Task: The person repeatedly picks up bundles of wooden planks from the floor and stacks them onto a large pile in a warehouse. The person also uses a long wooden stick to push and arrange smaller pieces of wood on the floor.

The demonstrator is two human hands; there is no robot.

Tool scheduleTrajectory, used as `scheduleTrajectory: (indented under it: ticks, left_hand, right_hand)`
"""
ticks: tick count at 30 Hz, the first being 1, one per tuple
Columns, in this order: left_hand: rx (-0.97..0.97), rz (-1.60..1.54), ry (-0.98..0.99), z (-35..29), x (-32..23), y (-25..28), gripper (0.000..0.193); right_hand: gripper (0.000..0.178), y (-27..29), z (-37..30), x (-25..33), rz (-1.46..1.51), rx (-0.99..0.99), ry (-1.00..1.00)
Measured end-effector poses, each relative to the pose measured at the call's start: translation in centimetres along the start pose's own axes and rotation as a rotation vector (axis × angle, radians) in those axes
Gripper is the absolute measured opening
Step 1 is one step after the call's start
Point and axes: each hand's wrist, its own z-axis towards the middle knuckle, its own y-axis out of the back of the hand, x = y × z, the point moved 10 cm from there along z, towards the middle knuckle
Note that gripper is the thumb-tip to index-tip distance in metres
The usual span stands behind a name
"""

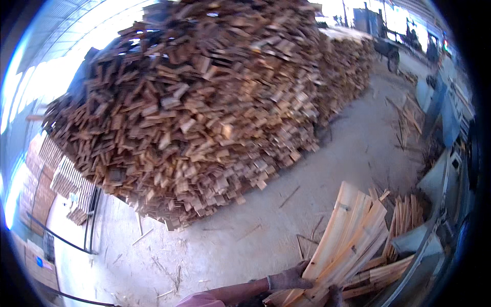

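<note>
A fanned bundle of pale wooden planks (343, 233) rises from the lower edge, tilted up to the right. My left hand (290, 279), in a grey glove, comes in below a pink sleeve and grips the bundle's left side near its lower end. Only a small dark part of my right hand (335, 297) shows at the bottom edge, closed against the front of the same planks; the rest of it is cut off. More wooden planks (381, 273) lie just right of the bundle.
A huge heap of short wood pieces (220, 112) fills the middle and back. Splinters lie over the concrete floor (327, 163). Blue-grey machinery (432, 179) lines the right side. At left are a dark metal rail (61, 238) and stacked wood (76, 189). A cart wheel (393, 60) stands far right.
</note>
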Motion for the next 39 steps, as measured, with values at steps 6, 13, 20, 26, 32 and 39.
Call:
scheduleTrajectory:
  ticks: [6, 13, 20, 26, 32, 39]
  left_hand:
    - [-0.121, 0.082, -0.261, -10.1, -10.8, 6.8, 0.108]
    - [-0.332, 0.239, -0.328, -23.3, -21.5, 13.8, 0.104]
    - [-0.436, 0.248, -0.403, -28.9, -25.1, 20.0, 0.1]
    - [-0.461, 0.188, -0.524, -29.3, -29.7, 25.5, 0.088]
    - [-0.596, 0.308, -0.511, -29.6, -33.8, 31.4, 0.076]
    - [-0.567, 0.165, -0.671, -30.2, -39.7, 38.2, 0.084]
  right_hand:
    - [0.037, -8.2, -1.0, 3.3, -0.251, 0.008, 0.484]
    - [0.055, -16.0, 4.9, 5.0, -0.143, 0.257, 0.709]
    - [0.095, -33.1, -5.6, 10.4, -0.319, 0.451, 0.936]
    - [0.099, -45.7, -16.3, 16.9, -0.254, 0.544, 0.932]
    - [0.103, -53.2, -15.4, 21.4, -0.192, 0.647, 0.926]
    - [0.101, -62.5, -20.4, 26.4, -0.295, 0.66, 1.103]
